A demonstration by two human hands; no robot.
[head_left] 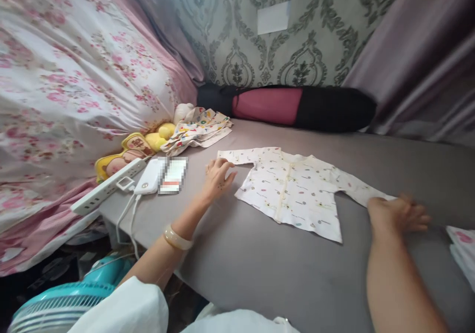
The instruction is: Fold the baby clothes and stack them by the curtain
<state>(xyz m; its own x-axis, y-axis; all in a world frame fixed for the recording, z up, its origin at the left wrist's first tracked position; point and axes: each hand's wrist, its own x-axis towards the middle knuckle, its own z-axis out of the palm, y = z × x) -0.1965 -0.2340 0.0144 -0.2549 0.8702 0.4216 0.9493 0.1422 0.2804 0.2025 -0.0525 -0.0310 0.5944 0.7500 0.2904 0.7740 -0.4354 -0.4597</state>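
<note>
A small white baby shirt with a scattered print and a pale yellow front edging lies spread flat, its sleeves stretched out to both sides. My left hand is at the cuff of the left-side sleeve, fingers loosely bent and thumb apart, gripping nothing that I can see. At the other cuff, my right hand lies over the sleeve end. Its fingers point away to the right, somewhat blurred, and seem apart. The cuff beneath it is hidden.
A grey-covered surface bears everything. To the left are a crumpled patterned cloth, yellow plush toys, a power strip, a white charger and a phone. A black-and-pink roll lies behind; folded cloth is right; a fan stands below.
</note>
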